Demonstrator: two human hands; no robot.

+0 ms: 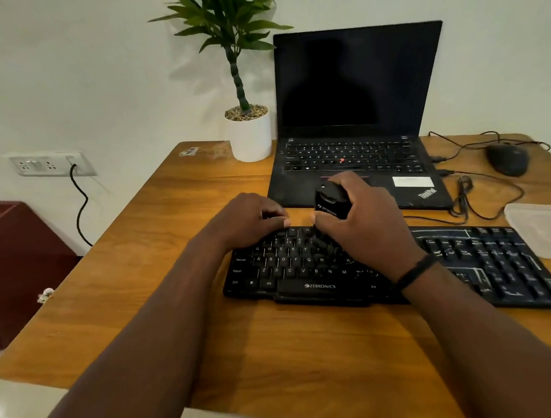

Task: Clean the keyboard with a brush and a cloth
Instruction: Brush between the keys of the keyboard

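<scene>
A black Zebronics keyboard [292, 273] lies on the wooden desk [141, 285]. My right hand [368, 228] grips a black brush [331, 204] by its stubby handle, and the dark bristles press on the keys near the middle of the upper rows. My left hand [251, 217] rests on the keyboard's far left edge with curled fingers holding that edge. My right wrist hides part of the keys on the right. No cloth can be made out for certain.
An open black laptop [353, 120] stands just behind the keyboard. A white potted plant [250, 135] is at its left, a black mouse [507, 159] with cables at its right. A translucent plastic lid [546, 230] lies over the keyboard's right end.
</scene>
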